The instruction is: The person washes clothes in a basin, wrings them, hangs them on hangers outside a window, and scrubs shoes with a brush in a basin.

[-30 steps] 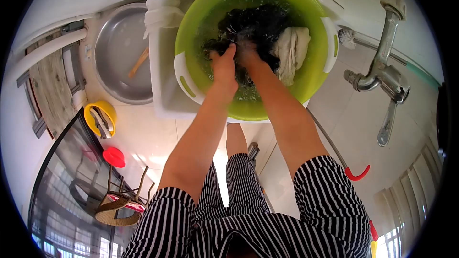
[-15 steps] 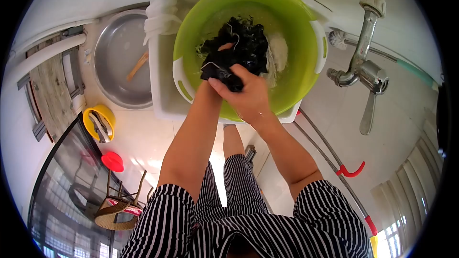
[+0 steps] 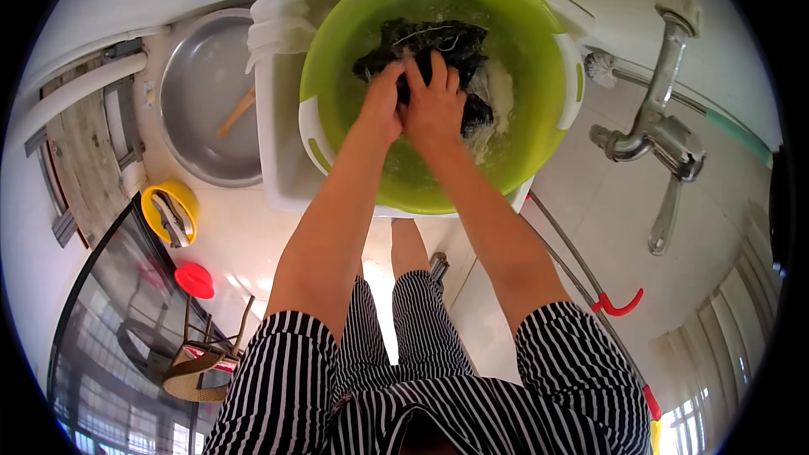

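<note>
A wet black garment with a thin white cord [image 3: 447,37] lies bunched in soapy water inside a green basin [image 3: 539,131]. Its exact kind I cannot make out. My left hand [image 3: 384,104] is at its near left edge, the fingers bent and closed on the fabric, their tips partly hidden. Just beside it, my right hand [image 3: 433,109] rests over the garment with its fingers spread and pointing away from me. A pale, whitish cloth [image 3: 499,94] floats in the water to the right of the black garment.
The basin sits over a white sink [image 3: 278,143]. A metal faucet [image 3: 666,139] juts in at the right, near a long-handled brush [image 3: 602,69]. At left are a grey metal basin [image 3: 198,118] with a wooden stick [image 3: 237,113], a yellow bucket [image 3: 192,202] and a chair [image 3: 198,366].
The black garment, held up and bunched between both hands before, is now lower and spread out in the water. My right hand has loosened and its fingers have fanned out.
</note>
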A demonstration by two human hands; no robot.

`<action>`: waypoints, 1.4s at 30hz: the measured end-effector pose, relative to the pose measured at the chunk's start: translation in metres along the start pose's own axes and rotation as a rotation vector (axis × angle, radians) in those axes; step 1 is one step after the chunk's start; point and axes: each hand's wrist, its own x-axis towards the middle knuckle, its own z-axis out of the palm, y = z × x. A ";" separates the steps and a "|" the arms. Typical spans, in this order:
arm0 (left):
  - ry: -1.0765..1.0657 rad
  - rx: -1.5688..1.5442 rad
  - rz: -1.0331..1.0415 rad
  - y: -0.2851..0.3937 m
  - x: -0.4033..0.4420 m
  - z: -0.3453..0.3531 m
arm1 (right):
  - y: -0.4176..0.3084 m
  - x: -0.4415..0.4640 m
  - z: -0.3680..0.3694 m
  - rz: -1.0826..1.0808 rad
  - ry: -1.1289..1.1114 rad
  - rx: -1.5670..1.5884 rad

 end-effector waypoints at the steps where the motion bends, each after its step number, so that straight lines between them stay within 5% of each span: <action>1: 0.034 0.028 0.025 0.000 0.006 -0.001 | 0.004 0.008 0.013 -0.019 -0.046 0.013; 4: 0.062 0.063 0.027 -0.003 0.012 -0.006 | 0.024 0.043 0.032 -0.059 -0.165 -0.086; 8: 0.382 0.114 0.246 -0.031 0.014 -0.001 | 0.030 0.081 0.027 -0.057 -0.404 -0.275; 10: 0.057 -0.112 0.120 -0.025 -0.003 0.011 | -0.003 0.082 -0.044 0.619 -0.375 0.414; 13: -0.190 -0.224 0.043 -0.001 -0.015 0.022 | -0.005 0.033 -0.050 0.431 0.119 1.370; 17: -0.248 -0.269 -0.071 0.017 -0.020 0.024 | -0.044 -0.045 -0.113 0.313 0.031 1.084; 22: -0.399 -0.318 0.145 -0.015 -0.018 -0.005 | -0.039 -0.041 -0.079 0.070 -0.059 0.990; 24: -0.418 -0.279 0.268 -0.021 -0.020 -0.014 | -0.011 -0.013 -0.051 -0.267 0.342 0.530; 25: -0.281 -0.254 0.275 -0.017 -0.022 -0.009 | 0.004 0.002 -0.040 -0.266 0.340 0.530; 27: -0.032 -0.091 0.424 -0.006 -0.039 0.006 | 0.025 0.025 -0.028 0.156 0.482 0.495; 30: 0.048 0.143 0.141 0.008 -0.031 0.006 | 0.030 0.019 -0.017 -0.077 0.484 0.295; 31: 0.051 0.141 0.132 0.007 -0.024 0.007 | 0.026 0.012 -0.007 -0.223 0.369 0.196; 33: 0.215 0.264 0.062 0.007 -0.006 0.015 | 0.013 0.005 -0.002 -0.138 0.054 -0.011; 38: 0.150 0.382 0.055 0.009 0.013 0.010 | 0.034 0.041 0.033 -0.057 -0.098 -0.045; 40: 0.044 0.317 0.078 0.013 -0.004 0.013 | 0.037 0.059 0.034 0.247 -0.258 0.046; 42: 0.085 0.314 0.067 0.008 -0.025 0.011 | 0.029 0.061 0.022 0.192 -0.272 -0.031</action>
